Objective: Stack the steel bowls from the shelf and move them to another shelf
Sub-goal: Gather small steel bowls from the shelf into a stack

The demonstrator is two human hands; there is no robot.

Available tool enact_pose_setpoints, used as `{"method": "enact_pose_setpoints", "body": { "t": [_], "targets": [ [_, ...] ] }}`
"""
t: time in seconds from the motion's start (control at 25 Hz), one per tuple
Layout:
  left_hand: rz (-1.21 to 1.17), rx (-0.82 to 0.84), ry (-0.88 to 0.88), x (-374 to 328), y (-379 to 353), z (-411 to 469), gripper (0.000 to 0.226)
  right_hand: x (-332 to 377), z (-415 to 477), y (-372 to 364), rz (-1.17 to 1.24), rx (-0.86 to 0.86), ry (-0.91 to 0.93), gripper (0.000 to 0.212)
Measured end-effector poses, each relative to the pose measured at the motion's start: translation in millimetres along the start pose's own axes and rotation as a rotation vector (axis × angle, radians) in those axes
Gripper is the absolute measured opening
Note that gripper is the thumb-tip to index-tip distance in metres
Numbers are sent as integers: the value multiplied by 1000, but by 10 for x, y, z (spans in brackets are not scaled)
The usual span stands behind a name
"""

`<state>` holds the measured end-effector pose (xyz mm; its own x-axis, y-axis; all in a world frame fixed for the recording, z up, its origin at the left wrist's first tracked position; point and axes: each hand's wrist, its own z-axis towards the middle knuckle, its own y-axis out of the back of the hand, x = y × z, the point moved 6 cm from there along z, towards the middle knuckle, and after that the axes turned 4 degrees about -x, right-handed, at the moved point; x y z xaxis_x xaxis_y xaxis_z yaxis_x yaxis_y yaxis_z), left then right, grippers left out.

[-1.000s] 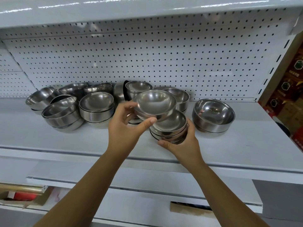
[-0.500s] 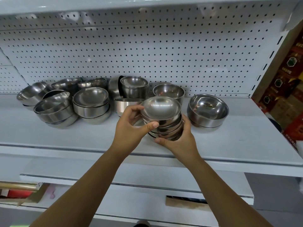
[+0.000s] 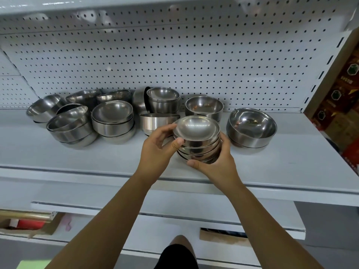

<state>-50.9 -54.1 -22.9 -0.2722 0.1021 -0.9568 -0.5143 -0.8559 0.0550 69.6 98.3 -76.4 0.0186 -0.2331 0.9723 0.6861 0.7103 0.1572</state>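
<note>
A stack of several steel bowls (image 3: 197, 141) stands on the white shelf (image 3: 281, 160) near its front middle. My left hand (image 3: 158, 150) grips the top bowl (image 3: 196, 128) of that stack by its left rim, thumb at the front. My right hand (image 3: 219, 162) cups the lower right side of the stack, thumb under its front. More steel bowls stay on the shelf: a pair (image 3: 251, 128) to the right, one (image 3: 204, 106) behind the stack, and piles (image 3: 112, 118) to the left.
A white pegboard wall (image 3: 174, 61) backs the shelf, with another shelf overhead. A lower white shelf (image 3: 194, 208) juts out below. Cardboard boxes (image 3: 25, 224) sit at the lower left, and brown cartons (image 3: 342, 90) stand beyond the upright on the right.
My left hand has lowered the bowl it held onto the stack, where it now sits nested. My right hand has stayed cupped round the stack.
</note>
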Motion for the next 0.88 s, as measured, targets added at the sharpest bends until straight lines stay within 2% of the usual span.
{"method": "enact_pose_setpoints", "body": {
  "t": [0.28,0.32,0.44,0.56,0.72,0.88],
  "targets": [
    [-40,-70,-23,-44,80,-97,45,33,-48,-15,-8,-10,-14,125],
    [-16,-139,-36,-61,144,-106,41,42,-53,-17,-11,-11,-14,125],
    [161,-485,-116,-103,560,-75,29,68,-63,-37,1,-16,-17,127],
    [371,-712,-181,-142,1030,112,34,52,-65,-55,-1,-28,-8,123],
    [731,-722,-180,-73,1314,473,42,50,-60,-71,-23,-31,-6,124],
    [977,-593,-152,64,1293,677,39,62,-62,-70,-40,-31,-7,126]
  ]
}}
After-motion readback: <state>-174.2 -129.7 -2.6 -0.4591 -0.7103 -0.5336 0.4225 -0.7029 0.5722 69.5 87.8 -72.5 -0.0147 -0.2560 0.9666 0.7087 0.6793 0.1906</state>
